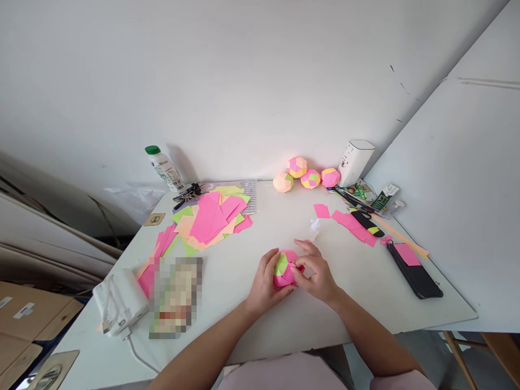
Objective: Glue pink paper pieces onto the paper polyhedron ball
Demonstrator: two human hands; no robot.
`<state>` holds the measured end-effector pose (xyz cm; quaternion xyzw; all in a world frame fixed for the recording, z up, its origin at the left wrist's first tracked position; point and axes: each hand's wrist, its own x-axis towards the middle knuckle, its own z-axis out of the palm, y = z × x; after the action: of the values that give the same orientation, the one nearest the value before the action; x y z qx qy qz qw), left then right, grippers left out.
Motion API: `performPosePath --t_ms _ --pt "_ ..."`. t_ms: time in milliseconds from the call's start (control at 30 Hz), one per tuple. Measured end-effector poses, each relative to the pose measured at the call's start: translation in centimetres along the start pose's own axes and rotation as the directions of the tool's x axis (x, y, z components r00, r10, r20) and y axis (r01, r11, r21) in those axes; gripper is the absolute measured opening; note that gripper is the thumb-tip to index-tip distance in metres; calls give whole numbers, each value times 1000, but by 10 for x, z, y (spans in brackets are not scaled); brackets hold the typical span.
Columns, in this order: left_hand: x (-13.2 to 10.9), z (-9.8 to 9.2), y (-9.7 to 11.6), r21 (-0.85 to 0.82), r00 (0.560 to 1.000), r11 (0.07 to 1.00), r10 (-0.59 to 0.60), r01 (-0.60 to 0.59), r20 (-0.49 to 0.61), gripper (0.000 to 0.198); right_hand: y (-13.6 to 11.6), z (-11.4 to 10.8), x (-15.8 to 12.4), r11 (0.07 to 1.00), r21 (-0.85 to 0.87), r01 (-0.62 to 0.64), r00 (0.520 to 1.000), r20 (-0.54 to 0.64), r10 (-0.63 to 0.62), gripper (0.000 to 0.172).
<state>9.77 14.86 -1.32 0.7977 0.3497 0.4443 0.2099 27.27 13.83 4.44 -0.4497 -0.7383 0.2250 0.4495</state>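
Note:
A faceted paper ball point(283, 265) in pink and lime green rests between my two hands above the white table. My left hand point(265, 279) is curled round its left and lower side, fingers on top and thumb along the bottom. At the ball's right side, my right hand point(317, 273) pinches a pink paper piece of it between thumb and forefinger, the other fingers raised. Whether that piece is fixed to the ball, I cannot tell. Beyond the right hand lies a small whitish clear item point(314, 226), too blurred to name.
Several finished paper balls point(297, 167) sit by the wall. Loose coloured sheets point(209, 216) pile at left, near a bottle point(164, 169) and keys point(189, 193). A white power adapter point(122, 303) stands front left. At right are a cutter point(366, 222), pink pieces point(352, 227) and a black pouch point(414, 273).

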Motion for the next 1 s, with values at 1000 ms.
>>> performPosePath --t_ms 1000 --pt "1 1 2 77 983 987 130 -141 130 85 3 0 1 824 398 -403 912 253 324 14"
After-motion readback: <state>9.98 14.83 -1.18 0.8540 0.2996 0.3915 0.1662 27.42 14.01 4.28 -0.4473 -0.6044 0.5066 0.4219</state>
